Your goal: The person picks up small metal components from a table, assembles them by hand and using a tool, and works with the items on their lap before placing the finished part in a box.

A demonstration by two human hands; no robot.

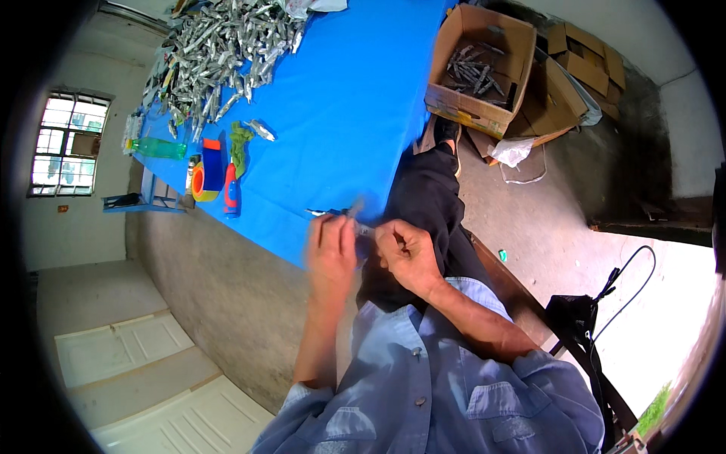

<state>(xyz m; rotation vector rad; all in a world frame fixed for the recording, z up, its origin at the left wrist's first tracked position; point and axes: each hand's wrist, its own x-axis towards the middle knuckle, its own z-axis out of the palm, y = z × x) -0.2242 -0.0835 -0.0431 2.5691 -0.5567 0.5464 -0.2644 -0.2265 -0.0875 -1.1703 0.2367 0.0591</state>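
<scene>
Left hand: my left hand (330, 246) is raised at the near edge of the surface, blurred, fingers curled around one end of a small thin silvery metal piece (355, 214)
Right hand: my right hand (404, 253) sits just beside the left, fingers closed, pinching the other end of the same piece
Metal piece: held between both hands just over the edge of the surface, above my lap; too small and blurred to tell its exact shape
Surface: long surface under a bright blue cloth (348, 106), running away from me
Far end: a big heap of grey metal pieces (219, 45) piled on the cloth
Near the heap: a green plastic bottle (159, 147), a blue and orange tape dispenser (208, 170) and a green rag (240, 144), close together, well apart from my hands
Floor: an open brown cardboard box (480, 68) holding more grey metal pieces, beside the surface
</scene>
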